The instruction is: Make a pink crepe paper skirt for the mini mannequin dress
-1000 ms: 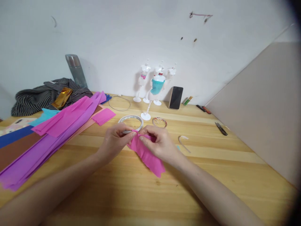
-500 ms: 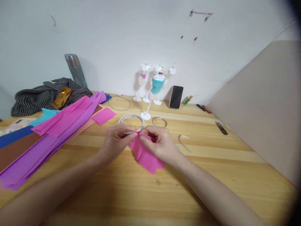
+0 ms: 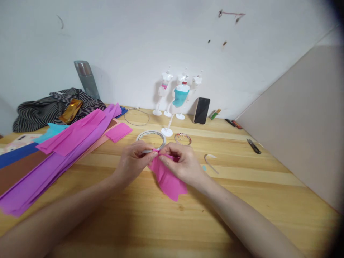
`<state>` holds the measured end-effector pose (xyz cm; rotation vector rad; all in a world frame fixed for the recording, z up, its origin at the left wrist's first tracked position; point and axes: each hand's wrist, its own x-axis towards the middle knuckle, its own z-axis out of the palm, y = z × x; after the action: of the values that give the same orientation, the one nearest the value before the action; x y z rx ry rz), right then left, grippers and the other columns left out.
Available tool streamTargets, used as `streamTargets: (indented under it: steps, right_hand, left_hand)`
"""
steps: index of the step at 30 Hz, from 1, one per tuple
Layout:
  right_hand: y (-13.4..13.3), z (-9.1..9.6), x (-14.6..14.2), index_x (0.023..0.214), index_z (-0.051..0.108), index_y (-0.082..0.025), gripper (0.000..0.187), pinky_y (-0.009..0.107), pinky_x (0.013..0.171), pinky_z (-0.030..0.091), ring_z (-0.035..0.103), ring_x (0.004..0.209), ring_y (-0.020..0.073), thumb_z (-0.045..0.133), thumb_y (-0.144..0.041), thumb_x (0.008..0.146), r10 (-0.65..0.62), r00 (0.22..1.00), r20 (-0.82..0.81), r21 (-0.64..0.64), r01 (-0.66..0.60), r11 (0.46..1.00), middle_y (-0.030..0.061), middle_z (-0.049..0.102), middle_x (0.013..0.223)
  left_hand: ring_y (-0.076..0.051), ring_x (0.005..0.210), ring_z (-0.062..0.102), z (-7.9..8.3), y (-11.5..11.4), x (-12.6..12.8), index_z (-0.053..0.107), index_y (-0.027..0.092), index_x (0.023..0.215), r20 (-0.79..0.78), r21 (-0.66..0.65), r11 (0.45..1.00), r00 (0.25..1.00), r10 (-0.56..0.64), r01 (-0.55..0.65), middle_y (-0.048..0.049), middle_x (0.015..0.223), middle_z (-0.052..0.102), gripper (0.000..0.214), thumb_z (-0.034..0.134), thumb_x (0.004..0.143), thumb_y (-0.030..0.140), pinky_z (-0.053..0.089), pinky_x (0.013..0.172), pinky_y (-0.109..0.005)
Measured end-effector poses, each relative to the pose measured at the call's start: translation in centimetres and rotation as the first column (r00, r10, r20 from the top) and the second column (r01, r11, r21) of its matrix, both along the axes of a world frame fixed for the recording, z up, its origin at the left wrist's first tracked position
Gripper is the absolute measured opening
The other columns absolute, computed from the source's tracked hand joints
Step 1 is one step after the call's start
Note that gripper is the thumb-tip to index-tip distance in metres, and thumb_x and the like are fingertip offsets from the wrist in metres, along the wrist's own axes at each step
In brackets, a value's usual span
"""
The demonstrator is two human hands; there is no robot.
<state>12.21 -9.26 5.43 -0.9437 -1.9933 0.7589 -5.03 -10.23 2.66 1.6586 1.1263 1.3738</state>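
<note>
A piece of bright pink crepe paper (image 3: 171, 181) hangs in folds between my hands, gathered along its upper edge. My left hand (image 3: 134, 159) pinches that edge between thumb and forefinger. Close beside it, my right hand (image 3: 182, 161) pinches the same edge, with the loose part fanning down beneath. Just behind my fingers a roll of tape (image 3: 139, 136) lies flat, its near side partly hidden by my left hand. To its right is a small ring-shaped item (image 3: 183, 139) with tiny beads in it. A white stand (image 3: 167, 131) rises behind the tape.
White mini mannequins (image 3: 166, 89) stand by the wall, one wearing turquoise paper (image 3: 181, 97). A phone (image 3: 201, 111) leans nearby. Purple paper sheets (image 3: 51, 179), a striped cloth (image 3: 40, 111) and a bottle (image 3: 87, 80) occupy the left. A utility knife (image 3: 253, 146) lies right.
The hanging lower edge of the pink paper has swung slightly down and left. Both hands keep their pinch in nearly the same place.
</note>
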Motion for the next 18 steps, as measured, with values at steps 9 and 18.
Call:
streamTargets:
  steps: [9,18]
  right_hand:
    - [0.34,0.0,0.07,0.067,0.054,-0.019,0.01,0.024,0.054,0.039,0.051,0.056,0.0111,0.056,-0.02,0.077,-0.093,0.996,0.0,0.028,0.093,0.995,-0.0012,0.057,0.061]
    - [0.66,-0.55,0.14,0.066,0.049,-0.019,0.014,0.023,0.053,0.036,0.046,0.055,0.0103,0.057,-0.021,0.077,-0.101,0.995,0.003,0.025,0.101,0.995,-0.0018,0.053,0.06]
  left_hand:
    - [-0.008,0.053,0.051,0.17,-0.12,0.11,0.069,0.016,0.073,0.006,0.003,1.0,1.0,-0.001,0.001,0.0005,0.064,0.057,0.01,0.066,0.077,0.024,0.041,0.046,-0.019]
    - [-0.007,0.052,0.051,0.07,-0.14,0.12,0.068,0.015,0.073,0.003,0.022,1.0,1.0,-0.011,0.011,0.0011,0.062,0.056,0.009,0.066,0.077,0.022,0.041,0.045,-0.017]
